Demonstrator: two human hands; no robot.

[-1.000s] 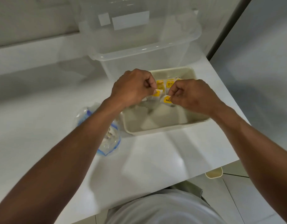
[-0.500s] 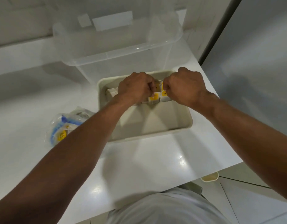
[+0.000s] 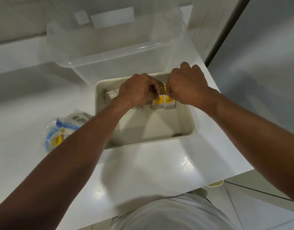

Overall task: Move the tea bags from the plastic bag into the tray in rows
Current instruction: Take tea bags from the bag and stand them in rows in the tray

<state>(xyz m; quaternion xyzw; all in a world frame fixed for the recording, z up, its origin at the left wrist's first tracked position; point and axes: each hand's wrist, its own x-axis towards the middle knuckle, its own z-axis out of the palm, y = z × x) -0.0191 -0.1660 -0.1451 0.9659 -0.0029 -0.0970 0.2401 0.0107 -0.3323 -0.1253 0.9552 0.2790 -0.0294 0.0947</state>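
Tea bags now sit low against the row by the far wall of the tray; a second ago the pair was held higher, mid-tray. Left hand pinches one yellow-tagged bag, fingers curled. Right hand pinches its neighbour, marked TEA. Near half of the tray is unfilled. Plastic bag, on the countertop left of the tray, holds more.

Tray: set on counter, before the bin.
Tea bags: lined up in its far end.
Plastic bag: laid left of tray.
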